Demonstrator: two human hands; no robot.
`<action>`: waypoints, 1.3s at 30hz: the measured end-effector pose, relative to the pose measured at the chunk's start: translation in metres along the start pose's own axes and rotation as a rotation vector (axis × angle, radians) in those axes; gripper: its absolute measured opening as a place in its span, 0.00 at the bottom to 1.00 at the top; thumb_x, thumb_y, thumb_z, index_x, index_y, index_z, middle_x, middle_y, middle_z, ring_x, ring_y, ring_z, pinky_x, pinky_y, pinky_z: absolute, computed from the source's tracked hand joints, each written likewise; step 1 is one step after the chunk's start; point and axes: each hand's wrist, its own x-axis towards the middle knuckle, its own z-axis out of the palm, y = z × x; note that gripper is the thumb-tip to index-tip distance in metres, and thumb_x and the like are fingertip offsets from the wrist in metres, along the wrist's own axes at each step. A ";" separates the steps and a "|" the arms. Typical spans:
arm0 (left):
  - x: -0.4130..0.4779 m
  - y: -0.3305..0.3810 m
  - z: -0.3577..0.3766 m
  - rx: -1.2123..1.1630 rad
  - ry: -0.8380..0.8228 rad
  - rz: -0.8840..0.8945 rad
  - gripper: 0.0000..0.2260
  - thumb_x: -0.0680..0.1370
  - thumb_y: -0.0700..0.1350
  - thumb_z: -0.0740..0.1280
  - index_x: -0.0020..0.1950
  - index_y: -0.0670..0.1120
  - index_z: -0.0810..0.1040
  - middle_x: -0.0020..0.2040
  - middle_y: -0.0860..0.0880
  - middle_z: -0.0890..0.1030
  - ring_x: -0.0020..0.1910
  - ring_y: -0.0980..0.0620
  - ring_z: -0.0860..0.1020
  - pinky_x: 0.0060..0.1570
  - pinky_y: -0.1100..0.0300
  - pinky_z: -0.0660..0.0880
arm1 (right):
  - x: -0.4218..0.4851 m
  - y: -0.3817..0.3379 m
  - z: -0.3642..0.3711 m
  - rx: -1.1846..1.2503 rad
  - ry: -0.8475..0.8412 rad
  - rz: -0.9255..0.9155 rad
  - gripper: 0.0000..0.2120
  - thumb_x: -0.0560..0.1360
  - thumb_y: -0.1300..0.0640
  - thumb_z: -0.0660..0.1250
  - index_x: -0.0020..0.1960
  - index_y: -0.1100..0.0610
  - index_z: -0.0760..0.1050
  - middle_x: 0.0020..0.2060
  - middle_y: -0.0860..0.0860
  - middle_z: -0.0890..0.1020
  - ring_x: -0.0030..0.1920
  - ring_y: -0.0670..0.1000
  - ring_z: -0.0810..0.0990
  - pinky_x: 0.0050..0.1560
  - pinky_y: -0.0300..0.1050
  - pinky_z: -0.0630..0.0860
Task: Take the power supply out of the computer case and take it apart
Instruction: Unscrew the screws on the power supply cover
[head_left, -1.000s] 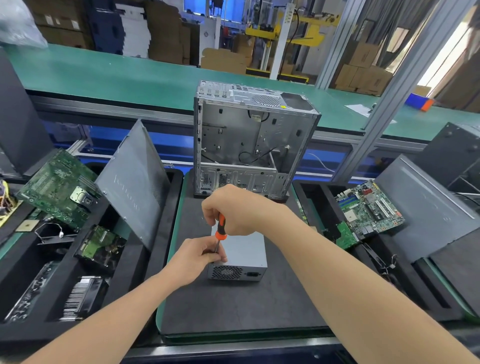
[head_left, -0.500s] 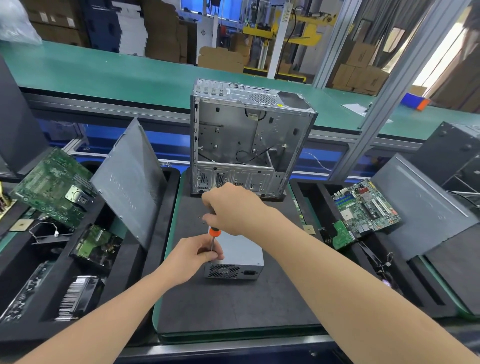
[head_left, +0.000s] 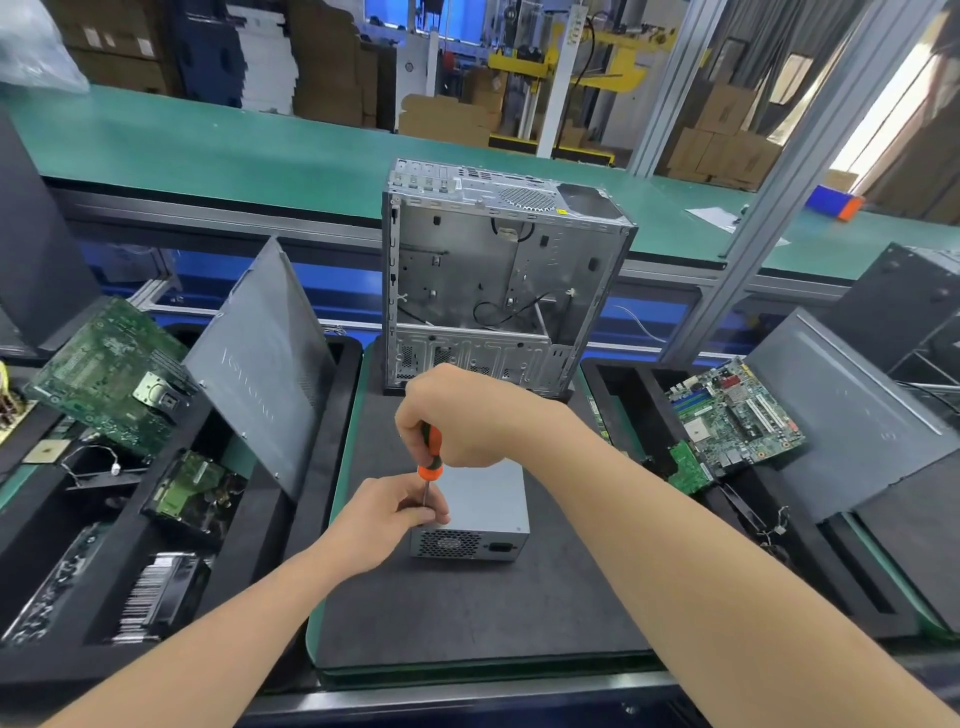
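The grey metal power supply (head_left: 485, 506) lies flat on the black mat (head_left: 467, 613), its fan grille and socket facing me. My right hand (head_left: 467, 415) grips the orange-and-black handle of a screwdriver (head_left: 430, 457) held upright over the unit's top left corner. My left hand (head_left: 387, 512) pinches the screwdriver's thin shaft just above the power supply's top. The tip is hidden behind my fingers. The open silver computer case (head_left: 498, 280) stands upright at the mat's far end, with a few loose black cables inside.
To the left, a black foam tray (head_left: 171, 571) holds a green motherboard (head_left: 109, 374), a hard drive (head_left: 192, 493) and a leaning grey side panel (head_left: 260, 364). To the right, another tray holds a motherboard (head_left: 737, 415) and grey panel (head_left: 852, 415). A green conveyor belt (head_left: 260, 150) runs behind.
My right hand has shifted slightly on the screwdriver handle, so more of the orange-and-black handle shows than half a second ago. My left hand stays on the shaft. The power supply has not moved.
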 end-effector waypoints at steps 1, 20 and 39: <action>-0.001 -0.001 -0.001 0.013 0.007 0.002 0.12 0.80 0.31 0.66 0.47 0.46 0.84 0.46 0.52 0.88 0.48 0.56 0.86 0.52 0.69 0.78 | 0.000 0.000 0.001 0.003 0.006 0.001 0.14 0.69 0.72 0.66 0.43 0.56 0.83 0.42 0.48 0.83 0.48 0.51 0.80 0.39 0.43 0.76; -0.051 -0.072 -0.120 -0.051 0.049 -0.101 0.14 0.81 0.34 0.66 0.47 0.51 0.85 0.51 0.48 0.88 0.54 0.49 0.86 0.63 0.50 0.79 | 0.092 -0.078 0.024 0.181 0.265 -0.052 0.09 0.74 0.58 0.73 0.50 0.56 0.74 0.47 0.55 0.78 0.51 0.58 0.78 0.45 0.53 0.79; -0.104 -0.130 -0.221 -0.177 0.187 -0.128 0.13 0.81 0.34 0.64 0.48 0.49 0.84 0.51 0.46 0.88 0.56 0.46 0.85 0.61 0.54 0.79 | 0.202 -0.185 0.021 0.183 0.331 -0.092 0.10 0.79 0.54 0.67 0.50 0.61 0.70 0.39 0.56 0.73 0.43 0.63 0.77 0.38 0.51 0.74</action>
